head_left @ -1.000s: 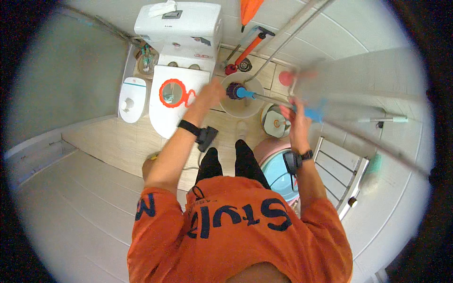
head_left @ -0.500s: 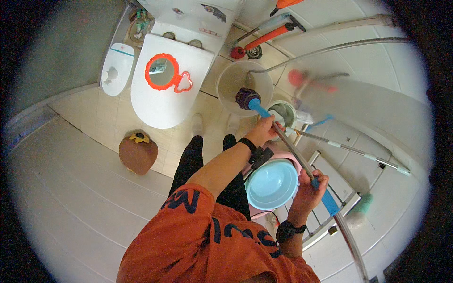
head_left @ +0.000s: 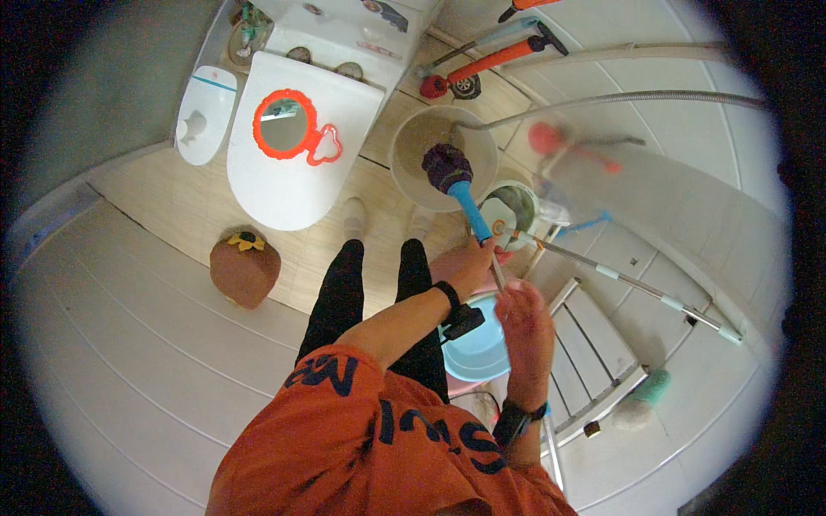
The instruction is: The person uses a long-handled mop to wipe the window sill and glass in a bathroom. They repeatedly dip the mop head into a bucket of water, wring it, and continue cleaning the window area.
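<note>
The mop point(head_left: 460, 196) slants across in front of the person, its dark purple head point(head_left: 446, 167) within the mouth of the pale, see-through bucket point(head_left: 401, 172). Even standing this close, I can't tell whether the head rests on the bottom or hangs clear of it. The left hand point(head_left: 471, 265) is wrapped around the upper part of the metal pole point(head_left: 497, 275), just below the blue socket point(head_left: 469, 211). The right hand point(head_left: 525, 314) is farther down the pole, blurred, with its fingers raised; I can't tell whether it grips, or only lies against, the metal.

I'd judge the pole stiff and fairly light, with most of the weight at the shaggy head, more so if the strands are soaked, which I can't make out. That head looks soft and floppy, nothing to break, though it could drip or swing. Bare metal is likely slippery under wet fingers, so the surer hold would be on the blue socket or right beside it, with the other hand well along the pole to steady the tilt. The bucket looks like thin plastic, apt to tip if the head leans hard on its rim. A grey ribbed hose point(head_left: 637, 101) reaches into it, and the light blue basin point(head_left: 476, 353) sits close by the right hand.
</note>
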Tool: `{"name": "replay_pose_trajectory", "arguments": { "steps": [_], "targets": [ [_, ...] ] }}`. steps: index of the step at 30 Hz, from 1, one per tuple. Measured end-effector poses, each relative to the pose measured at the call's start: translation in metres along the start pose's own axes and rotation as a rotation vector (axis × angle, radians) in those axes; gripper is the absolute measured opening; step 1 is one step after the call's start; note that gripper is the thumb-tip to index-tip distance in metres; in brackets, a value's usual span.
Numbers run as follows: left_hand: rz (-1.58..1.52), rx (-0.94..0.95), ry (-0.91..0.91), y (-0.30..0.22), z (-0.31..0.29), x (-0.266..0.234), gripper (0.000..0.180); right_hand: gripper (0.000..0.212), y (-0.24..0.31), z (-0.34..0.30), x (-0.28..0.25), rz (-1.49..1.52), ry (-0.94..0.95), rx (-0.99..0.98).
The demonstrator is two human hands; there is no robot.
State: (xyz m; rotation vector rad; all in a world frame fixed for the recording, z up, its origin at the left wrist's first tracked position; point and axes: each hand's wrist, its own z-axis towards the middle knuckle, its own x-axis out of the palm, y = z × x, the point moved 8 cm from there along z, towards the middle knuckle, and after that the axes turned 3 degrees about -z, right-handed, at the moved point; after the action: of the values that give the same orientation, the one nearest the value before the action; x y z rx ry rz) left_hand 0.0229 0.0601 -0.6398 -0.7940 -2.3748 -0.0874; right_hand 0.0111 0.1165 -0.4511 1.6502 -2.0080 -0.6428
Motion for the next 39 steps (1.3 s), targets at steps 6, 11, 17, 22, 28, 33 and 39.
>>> {"name": "replay_pose_trajectory", "arguments": {
  "steps": [6, 11, 17, 22, 28, 33, 39],
  "targets": [
    [1.029, 0.263, -0.160, -0.034, -0.020, -0.012, 0.035, 0.052, 0.014, 0.180, 0.040, -0.371, 0.190, -0.006],
    [1.119, 0.432, -0.283, -0.045, -0.028, -0.016, 0.033, 0.053, -0.065, 0.299, 0.026, -0.932, 0.338, 0.307],
    [1.224, 0.571, -0.374, -0.048, -0.027, -0.017, 0.024, 0.049, -0.095, 0.315, 0.055, -0.968, 0.697, -0.316],
    [0.703, 0.380, -0.123, -0.054, -0.013, -0.053, 0.030, 0.040, -0.113, 0.297, 0.043, -0.365, 0.510, 0.477],
    [-0.318, -0.123, -0.144, -0.068, 0.040, -0.122, 0.067, 0.040, -0.107, 0.241, 0.064, 0.062, 0.332, 0.671],
    [-0.460, 0.032, 0.374, -0.125, 0.065, -0.077, 0.073, 0.041, -0.097, 0.199, 0.086, 0.245, 0.427, 0.594],
    [-0.201, 0.132, 0.257, -0.177, 0.059, -0.061, 0.059, 0.041, -0.099, 0.186, 0.101, 0.156, 0.467, 0.614]
  ]
}}
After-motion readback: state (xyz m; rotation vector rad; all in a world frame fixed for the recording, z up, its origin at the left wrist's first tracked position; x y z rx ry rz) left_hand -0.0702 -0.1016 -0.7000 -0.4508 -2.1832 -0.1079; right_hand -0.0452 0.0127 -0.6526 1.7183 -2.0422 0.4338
